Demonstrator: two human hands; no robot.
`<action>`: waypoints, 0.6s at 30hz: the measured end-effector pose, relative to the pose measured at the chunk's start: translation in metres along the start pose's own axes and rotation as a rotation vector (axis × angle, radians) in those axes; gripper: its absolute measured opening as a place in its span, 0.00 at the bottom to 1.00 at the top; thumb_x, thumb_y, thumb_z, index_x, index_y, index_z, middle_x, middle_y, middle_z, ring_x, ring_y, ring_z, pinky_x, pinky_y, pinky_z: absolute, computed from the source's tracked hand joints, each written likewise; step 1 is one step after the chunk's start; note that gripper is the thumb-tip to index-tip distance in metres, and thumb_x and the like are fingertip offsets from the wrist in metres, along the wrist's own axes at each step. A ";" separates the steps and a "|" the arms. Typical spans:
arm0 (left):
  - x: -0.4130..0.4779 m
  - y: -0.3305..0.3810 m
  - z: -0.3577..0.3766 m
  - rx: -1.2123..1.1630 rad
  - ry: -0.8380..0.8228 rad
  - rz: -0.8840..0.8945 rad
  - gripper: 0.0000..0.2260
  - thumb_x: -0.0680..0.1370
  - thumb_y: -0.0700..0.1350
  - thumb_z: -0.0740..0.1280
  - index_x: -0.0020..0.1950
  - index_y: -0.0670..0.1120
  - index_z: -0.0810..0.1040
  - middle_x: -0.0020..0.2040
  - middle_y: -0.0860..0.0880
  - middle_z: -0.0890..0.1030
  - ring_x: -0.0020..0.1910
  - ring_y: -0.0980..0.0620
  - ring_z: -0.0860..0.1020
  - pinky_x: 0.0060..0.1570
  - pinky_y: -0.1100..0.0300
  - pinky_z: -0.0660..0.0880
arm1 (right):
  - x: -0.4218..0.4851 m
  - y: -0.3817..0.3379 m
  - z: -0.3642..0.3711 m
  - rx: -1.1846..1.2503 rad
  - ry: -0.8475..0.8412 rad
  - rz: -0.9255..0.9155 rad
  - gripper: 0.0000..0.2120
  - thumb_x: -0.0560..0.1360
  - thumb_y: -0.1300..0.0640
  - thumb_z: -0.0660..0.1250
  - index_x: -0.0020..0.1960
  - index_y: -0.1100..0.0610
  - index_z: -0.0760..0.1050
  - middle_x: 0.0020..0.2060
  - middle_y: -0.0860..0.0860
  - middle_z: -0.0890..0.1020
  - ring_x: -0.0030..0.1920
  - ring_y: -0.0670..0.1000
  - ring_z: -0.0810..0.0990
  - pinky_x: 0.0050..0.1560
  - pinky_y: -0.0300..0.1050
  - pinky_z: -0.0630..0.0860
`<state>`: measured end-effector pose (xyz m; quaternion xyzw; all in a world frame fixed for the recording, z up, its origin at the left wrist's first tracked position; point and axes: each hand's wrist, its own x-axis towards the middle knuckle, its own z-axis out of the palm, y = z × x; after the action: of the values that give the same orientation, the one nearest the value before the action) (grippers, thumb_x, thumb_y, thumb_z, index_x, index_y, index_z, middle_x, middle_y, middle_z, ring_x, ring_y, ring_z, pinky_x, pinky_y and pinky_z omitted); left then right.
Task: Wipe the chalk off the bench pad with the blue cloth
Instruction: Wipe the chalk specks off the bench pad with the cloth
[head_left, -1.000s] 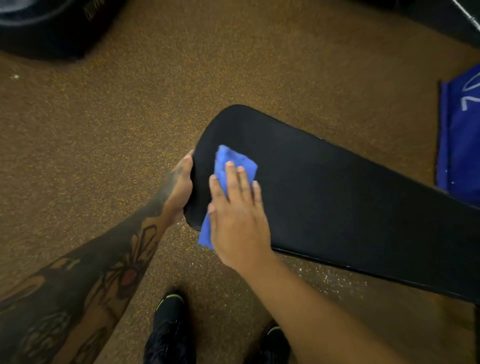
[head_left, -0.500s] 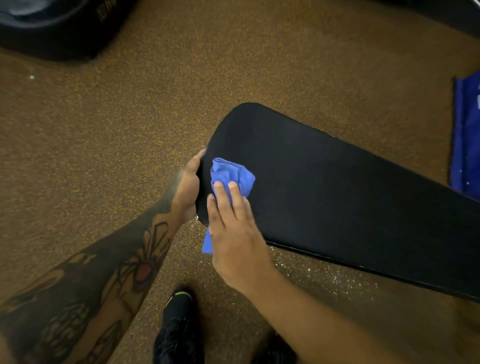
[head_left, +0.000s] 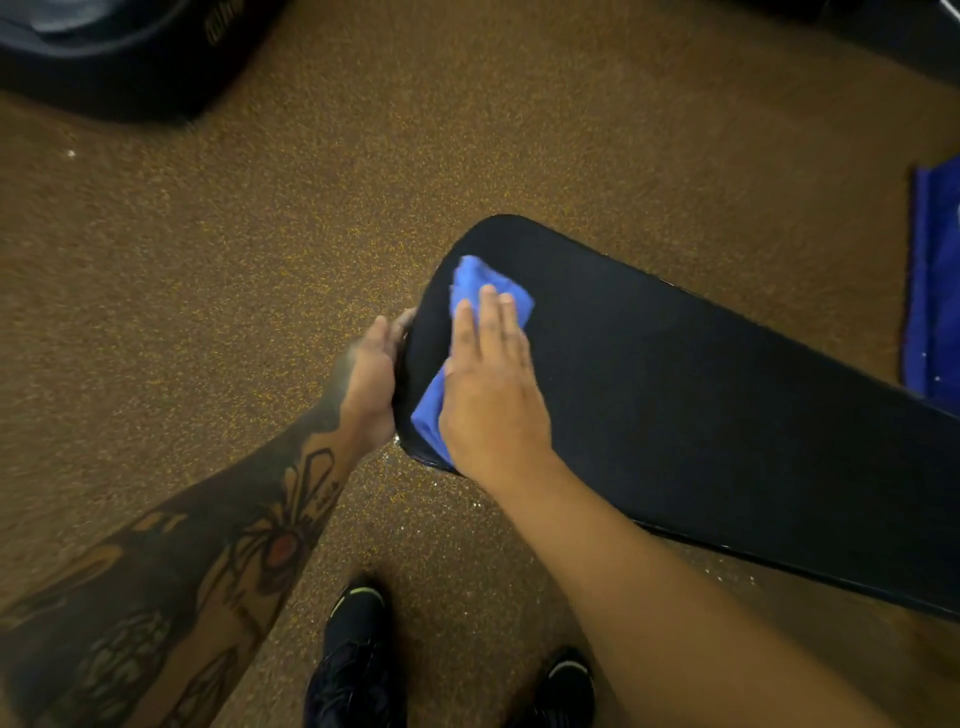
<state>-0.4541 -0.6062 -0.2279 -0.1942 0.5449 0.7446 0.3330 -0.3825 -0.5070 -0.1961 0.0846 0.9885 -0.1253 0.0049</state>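
Note:
The black bench pad (head_left: 701, 405) runs from the centre of the view down to the right edge. A folded blue cloth (head_left: 475, 283) lies on its rounded near end. My right hand (head_left: 491, 389) presses flat on the cloth, fingers together, covering its middle; cloth shows above the fingertips and at the pad's lower left edge. My left hand (head_left: 371, 376) clasps the pad's rounded end from the left side. No chalk marks stand out on the pad's dark surface. White specks lie on the floor below the pad's edge.
Brown speckled rubber floor (head_left: 260, 312) surrounds the bench. A dark round object (head_left: 119, 57) sits at the top left. A blue mat (head_left: 935, 280) lies at the right edge. My two black shoes (head_left: 358, 660) stand below the pad's end.
My right hand has slid the cloth up along the pad's end, farther from the near edge. My left hand stays gripping the pad's end.

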 end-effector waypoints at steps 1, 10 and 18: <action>0.001 -0.001 0.002 0.010 -0.016 0.027 0.24 0.86 0.52 0.43 0.66 0.47 0.76 0.60 0.49 0.83 0.59 0.55 0.81 0.59 0.61 0.75 | 0.000 -0.005 -0.001 0.011 -0.001 0.022 0.29 0.78 0.59 0.52 0.77 0.65 0.54 0.78 0.65 0.53 0.78 0.64 0.49 0.77 0.58 0.53; -0.015 0.008 0.013 0.584 0.351 0.201 0.23 0.81 0.58 0.50 0.51 0.46 0.79 0.49 0.45 0.82 0.49 0.53 0.81 0.57 0.56 0.75 | 0.031 0.008 -0.030 0.176 0.191 -0.105 0.24 0.77 0.52 0.57 0.68 0.64 0.69 0.62 0.61 0.76 0.63 0.63 0.72 0.67 0.64 0.67; -0.060 -0.008 0.029 1.025 0.610 0.472 0.12 0.84 0.51 0.53 0.54 0.45 0.70 0.50 0.49 0.68 0.47 0.49 0.67 0.46 0.51 0.62 | 0.074 0.004 -0.051 0.058 -0.215 -0.069 0.27 0.75 0.38 0.65 0.64 0.57 0.70 0.60 0.55 0.76 0.65 0.60 0.68 0.73 0.65 0.55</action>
<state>-0.4039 -0.5942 -0.1844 -0.0884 0.9301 0.3543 0.0406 -0.4543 -0.4779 -0.1505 0.0367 0.9805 -0.1625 0.1040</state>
